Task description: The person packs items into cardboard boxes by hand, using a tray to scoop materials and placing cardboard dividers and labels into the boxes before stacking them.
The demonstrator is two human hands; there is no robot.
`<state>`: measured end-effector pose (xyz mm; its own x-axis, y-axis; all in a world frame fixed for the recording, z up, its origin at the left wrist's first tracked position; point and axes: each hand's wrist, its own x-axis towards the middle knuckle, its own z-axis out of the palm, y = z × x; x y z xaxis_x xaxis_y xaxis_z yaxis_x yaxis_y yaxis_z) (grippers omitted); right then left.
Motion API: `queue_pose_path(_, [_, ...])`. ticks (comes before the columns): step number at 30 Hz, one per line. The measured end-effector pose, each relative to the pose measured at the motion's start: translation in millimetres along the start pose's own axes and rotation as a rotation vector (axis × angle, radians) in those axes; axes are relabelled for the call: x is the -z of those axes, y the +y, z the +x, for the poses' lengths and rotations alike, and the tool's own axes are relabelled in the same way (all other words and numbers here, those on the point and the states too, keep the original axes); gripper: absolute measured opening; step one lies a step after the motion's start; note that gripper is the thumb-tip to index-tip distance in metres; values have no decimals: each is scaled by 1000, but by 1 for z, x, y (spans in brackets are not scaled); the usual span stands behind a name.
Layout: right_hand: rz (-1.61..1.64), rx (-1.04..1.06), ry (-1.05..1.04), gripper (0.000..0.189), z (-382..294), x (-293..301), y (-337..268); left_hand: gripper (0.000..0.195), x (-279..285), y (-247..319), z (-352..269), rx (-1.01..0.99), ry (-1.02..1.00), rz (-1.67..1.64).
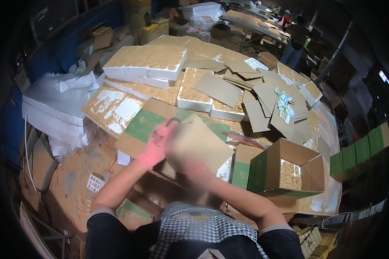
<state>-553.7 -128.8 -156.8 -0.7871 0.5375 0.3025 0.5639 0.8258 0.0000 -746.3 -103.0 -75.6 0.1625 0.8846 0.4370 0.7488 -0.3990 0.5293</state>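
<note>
My left hand (157, 142), in a pink glove, is at the left edge of a tan cardboard sheet (207, 137), with a dark curved object (173, 120) by its fingers. My right hand (196, 171) is blurred at the sheet's lower edge; its grip is unclear. Beneath the sheet lies a flat brown and green cardboard box (142, 124). To the right stands an open cardboard box (265, 174) with a husk-covered white block (290, 174) inside. Loose cardboard sheets (259, 97) lie beyond, with colourful printed cards (284, 105) on them.
Husk-topped white foam trays (167, 75) stand across the work surface. Plastic-wrapped white foam (55, 113) is at the left. Green and brown boxes (356, 155) line the right side. Two people (293, 39) stand by a far table (259, 27). A small white tray (95, 183) lies lower left.
</note>
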Motion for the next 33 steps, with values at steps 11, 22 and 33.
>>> queue_pose_path(11, [173, -338, -345, 83, -18, 63, 76, 24, -63, -62, 36, -358, -518, 276])
queue_pose_path(22, [306, -262, -589, 61, 48, 33, 70, 19, -71, -85, 69, -377, -754, 431])
queue_pose_path(33, [522, -407, -130, 42, 25, 14, 73, 26, -44, -32, 33, -384, -564, 421])
